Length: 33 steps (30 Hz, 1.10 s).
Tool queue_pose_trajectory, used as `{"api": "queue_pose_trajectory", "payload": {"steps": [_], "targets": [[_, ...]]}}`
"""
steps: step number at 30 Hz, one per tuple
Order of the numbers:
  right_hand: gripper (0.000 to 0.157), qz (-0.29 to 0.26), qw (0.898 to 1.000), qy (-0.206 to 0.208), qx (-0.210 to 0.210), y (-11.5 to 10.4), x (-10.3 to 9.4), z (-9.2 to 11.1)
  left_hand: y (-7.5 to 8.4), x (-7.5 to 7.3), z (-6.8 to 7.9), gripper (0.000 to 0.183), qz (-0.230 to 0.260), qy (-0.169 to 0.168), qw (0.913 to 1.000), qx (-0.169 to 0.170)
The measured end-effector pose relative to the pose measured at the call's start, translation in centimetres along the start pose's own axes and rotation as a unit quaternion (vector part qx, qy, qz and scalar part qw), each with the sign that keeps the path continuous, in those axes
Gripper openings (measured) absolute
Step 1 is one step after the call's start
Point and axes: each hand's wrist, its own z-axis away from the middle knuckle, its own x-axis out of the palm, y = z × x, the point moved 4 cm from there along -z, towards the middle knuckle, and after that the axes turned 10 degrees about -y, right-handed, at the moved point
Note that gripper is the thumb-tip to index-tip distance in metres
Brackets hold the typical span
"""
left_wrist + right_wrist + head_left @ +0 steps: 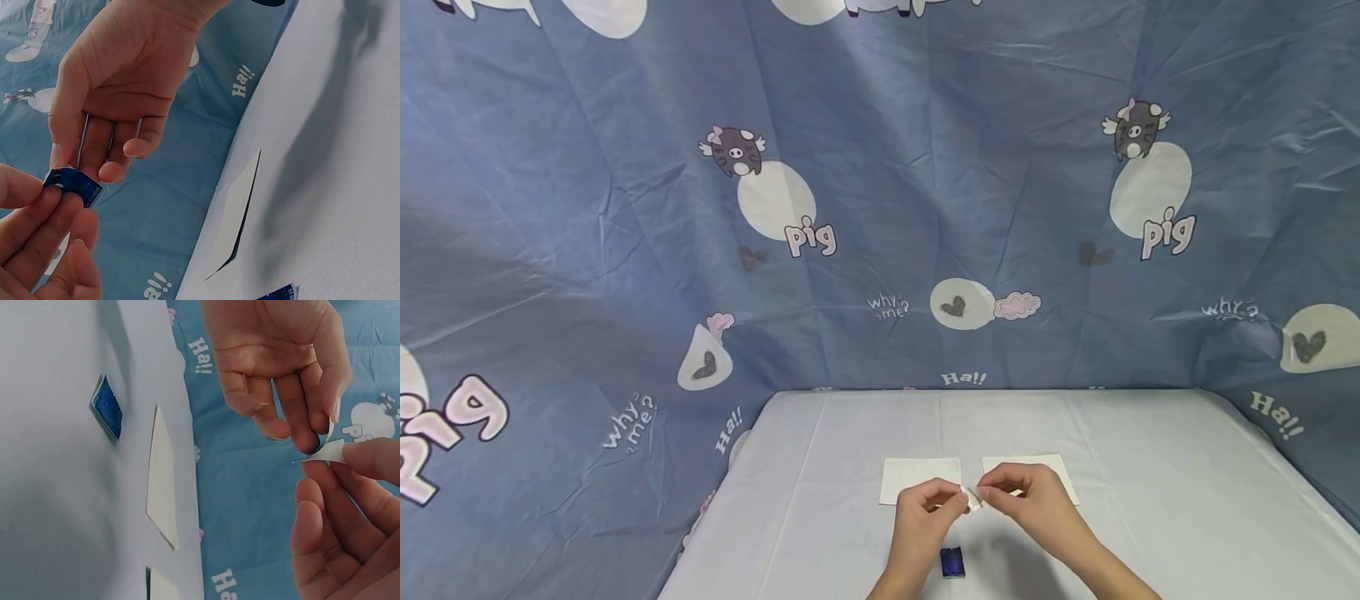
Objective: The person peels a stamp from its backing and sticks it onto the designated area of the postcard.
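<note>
My left hand (921,517) and right hand (1041,508) meet over the table, fingertips close together. Between them is a small sachet (973,500), blue on one face and whitish on the other. Left thumb and fingers pinch one end; the right thumb and fingers pinch the opposite end. Its blue face with small print appears in the left wrist view, where the sachet (76,183) is partly covered by fingertips. In the right wrist view the whitish sachet (325,452) bends into a V between the thumbs. A second blue sachet (952,562) lies on the table below the hands.
Two white rectangular cards lie on the pale table (820,517) beyond the hands: a left card (917,473) and a right card (1060,468), both partly covered by hands in the head view. A blue printed curtain (880,208) encloses the back and sides.
</note>
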Motion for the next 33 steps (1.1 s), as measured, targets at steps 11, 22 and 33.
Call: {"api": "queue_pose_trajectory", "payload": {"steps": [11,22,33], "targets": [[0.002,-0.04,0.999,-0.006,0.022,0.2,-0.4,-0.1,0.2,0.1,-0.1,0.004,0.011,-0.002,0.9999,0.009],[0.003,-0.056,0.998,0.015,0.015,0.2,-0.9,0.1,0.0,0.0,-0.1,0.003,0.012,0.004,0.9999,0.011],[0.003,-0.056,0.998,0.023,0.022,0.1,-1.3,0.1,-0.5,-0.2,-0.3,0.006,0.005,0.014,0.9998,0.011]]}}
